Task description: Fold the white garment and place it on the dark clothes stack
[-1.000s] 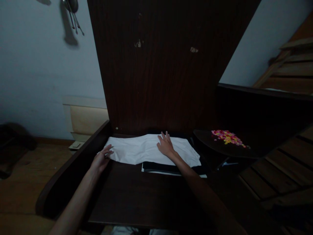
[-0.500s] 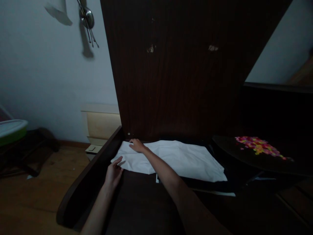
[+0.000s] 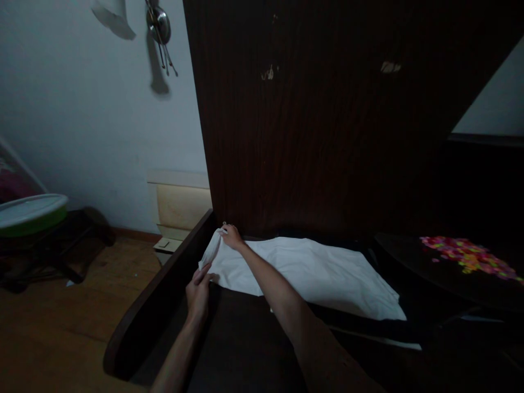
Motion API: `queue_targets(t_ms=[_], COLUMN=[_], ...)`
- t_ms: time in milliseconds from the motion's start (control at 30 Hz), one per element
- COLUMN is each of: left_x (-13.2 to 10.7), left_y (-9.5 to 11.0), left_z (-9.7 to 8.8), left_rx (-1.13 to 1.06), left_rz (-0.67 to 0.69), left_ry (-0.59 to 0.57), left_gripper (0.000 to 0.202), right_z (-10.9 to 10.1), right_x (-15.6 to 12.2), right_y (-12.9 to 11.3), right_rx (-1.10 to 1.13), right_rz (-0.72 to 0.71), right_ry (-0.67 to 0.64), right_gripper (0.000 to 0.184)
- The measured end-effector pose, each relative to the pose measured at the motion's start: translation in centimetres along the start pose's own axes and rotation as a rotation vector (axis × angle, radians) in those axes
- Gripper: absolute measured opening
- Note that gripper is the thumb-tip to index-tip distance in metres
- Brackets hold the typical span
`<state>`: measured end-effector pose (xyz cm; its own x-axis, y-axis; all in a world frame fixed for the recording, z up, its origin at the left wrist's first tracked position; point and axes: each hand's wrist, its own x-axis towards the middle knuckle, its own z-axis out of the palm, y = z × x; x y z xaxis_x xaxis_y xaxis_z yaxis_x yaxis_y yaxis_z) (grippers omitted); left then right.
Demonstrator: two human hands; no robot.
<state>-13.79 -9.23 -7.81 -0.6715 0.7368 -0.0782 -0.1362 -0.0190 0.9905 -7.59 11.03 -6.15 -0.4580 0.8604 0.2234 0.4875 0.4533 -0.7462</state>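
Note:
A folded white garment (image 3: 319,273) lies lengthwise on a dark wooden surface (image 3: 241,338); its exact kind does not show. At its left end, my left hand (image 3: 198,292) pinches the near corner between thumb and fingers. My right hand (image 3: 232,236) reaches across the cloth and grips the far corner of that same end. Between the two hands the end edge is raised and turned up. Beneath the garment's right part is something dark, with a thin pale edge (image 3: 376,339) showing in front.
A raised dark side board (image 3: 159,295) borders the surface on the left, and a tall dark wooden panel (image 3: 319,142) stands behind. Colourful petal-like pieces (image 3: 466,254) lie at the right. A green basin (image 3: 36,213) rests on a dark stand at the far left.
Both hands have closed on the garment's left end and lifted its edge, which lay flat before. The view has shifted slightly left.

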Motion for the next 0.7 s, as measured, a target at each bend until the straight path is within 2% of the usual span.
queue_targets(t_ms=[133, 200, 233, 267, 333, 400, 467, 600, 700], left_x=[0.3, 0.4, 0.4, 0.3, 0.1, -0.3, -0.6, -0.8, -0.4], left_y=[0.0, 0.3, 0.5, 0.8, 1.6, 2.4, 3.2, 3.6, 3.1], left_z=[-0.2, 0.0, 0.2, 0.4, 1.0, 1.6, 2.0, 1.9, 1.2], left_rx=[0.112, 0.098, 0.074, 0.036, -0.076, -0.184, -0.241, -0.283, -0.305], left_rz=[0.018, 0.018, 0.009, -0.013, -0.119, -0.267, -0.371, -0.357, -0.242], left_ry=[0.147, 0.209, 0.204, 0.165, -0.008, -0.211, -0.311, -0.267, -0.241], left_gripper=[0.039, 0.056, 0.064, 0.069, 0.066, 0.051, 0.038, 0.038, 0.043], right_z=[-2.3, -3.9, -4.8, -5.7, -7.5, -9.0, -10.2, -11.7, -12.3], right_x=[0.2, -0.2, -0.4, -0.7, -1.4, -2.1, -2.5, -3.0, -3.3], right_y=[-0.4, -0.8, -1.0, -1.2, -1.7, -2.2, -2.5, -2.7, -2.6], right_rx=[0.148, 0.314, 0.421, 0.531, 0.695, 0.786, 0.822, 0.834, 0.821], right_rz=[-0.052, -0.102, -0.132, -0.159, -0.188, -0.192, -0.186, -0.162, -0.151], right_ry=[-0.006, -0.085, -0.143, -0.209, -0.329, -0.408, -0.457, -0.468, -0.402], right_gripper=[0.011, 0.006, 0.005, 0.007, 0.015, 0.023, 0.027, 0.028, 0.023])
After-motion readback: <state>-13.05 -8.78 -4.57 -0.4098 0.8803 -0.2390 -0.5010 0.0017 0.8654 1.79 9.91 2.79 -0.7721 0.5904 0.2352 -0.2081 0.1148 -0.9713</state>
